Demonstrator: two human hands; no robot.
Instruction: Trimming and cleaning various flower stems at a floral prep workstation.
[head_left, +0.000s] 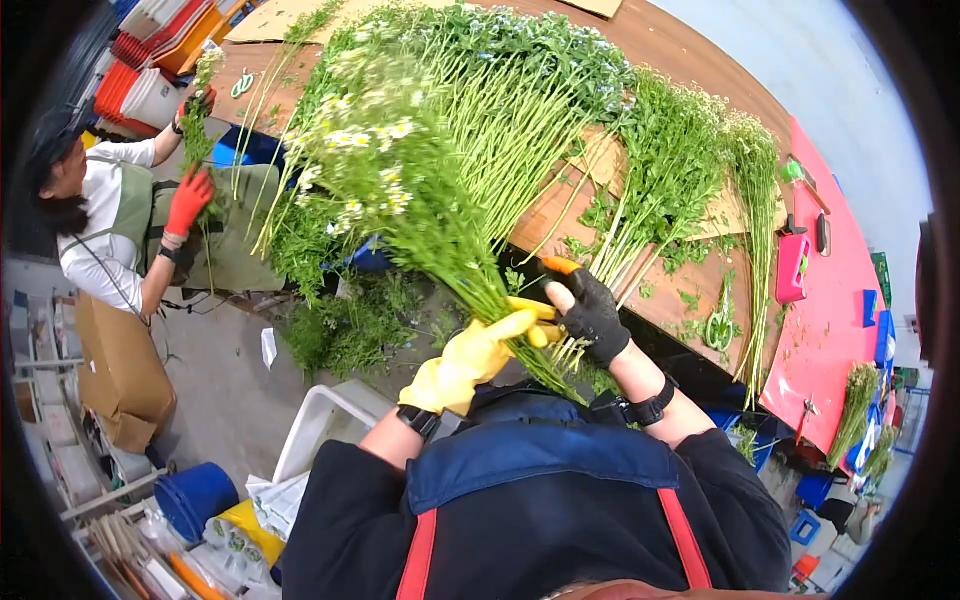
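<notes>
My left hand (469, 360), in a yellow glove, grips a bunch of white-petalled, yellow-centred daisy-like flowers (457, 232) by its stems. The bunch slants up and left, its heads partly blurred, and the cut ends point down towards my apron. Close beside the yellow fingertips is my right hand (596, 315), in a black glove with a bare thumb and an orange-covered fingertip. Its other fingers are hidden, so whether it holds a stem is unclear. Beyond the bunch, long green stems with small bluish flowers (517, 127) lie on the brown table (660, 300).
Leafy stems (667, 165) and green-handled scissors (720, 330) lie on the table's right part, near a pink surface (817, 352). At left, a co-worker (112, 217) in red gloves handles stems. Below stand a white bin (330, 420), a blue bucket (195, 495) and a cardboard box (120, 367).
</notes>
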